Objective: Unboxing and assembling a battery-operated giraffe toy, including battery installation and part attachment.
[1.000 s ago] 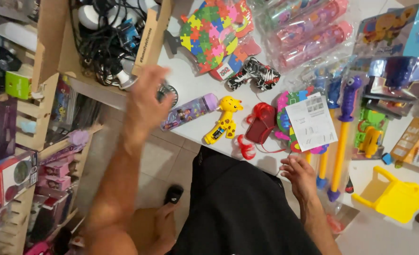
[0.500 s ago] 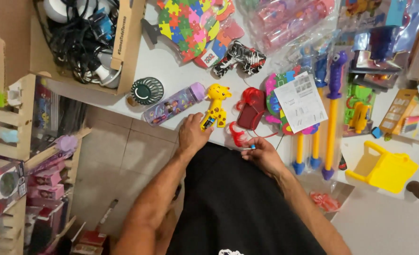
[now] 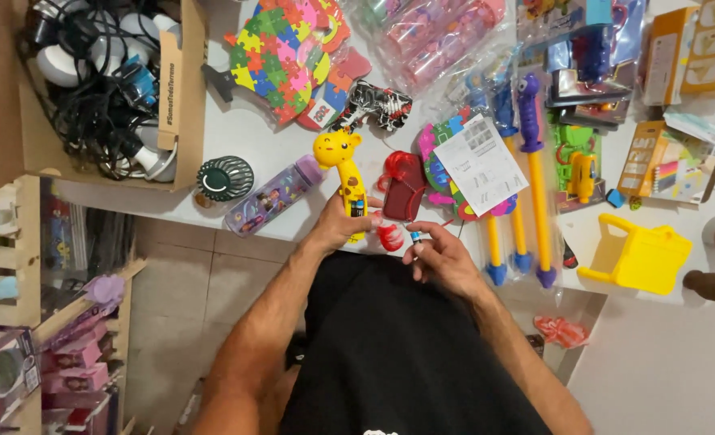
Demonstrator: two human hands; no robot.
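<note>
Right now the left hand [image 3: 337, 228] is wrapped around the lower end of a yellow giraffe toy [image 3: 343, 173], its spotted neck and head pointing away from the body over the edge of the white table [image 3: 244, 137]. The right hand [image 3: 442, 259], just to the right of the giraffe, pinches a small dark cylinder [image 3: 414, 237] between thumb and fingertips; it looks like a battery, though it is too small to be sure. Judged from this, the step in hand is bringing the small part to the base of the toy, and the next move calls for a fine, aligned push with the giraffe held steady.

The giraffe is smooth, glossy moulded plastic with rounded horns. Just right of it lies a red plastic piece [image 3: 404, 185], shiny and part translucent, and beyond that a white printed sheet [image 3: 480, 165] on top of long yellow and blue tube toys [image 3: 534, 185]. Left of the giraffe lie a purple-capped clear bottle [image 3: 273, 196] and a dark ribbed round disc [image 3: 224, 178]. Farther left, a cardboard box [image 3: 182, 80] holds tangled black cables.
</note>
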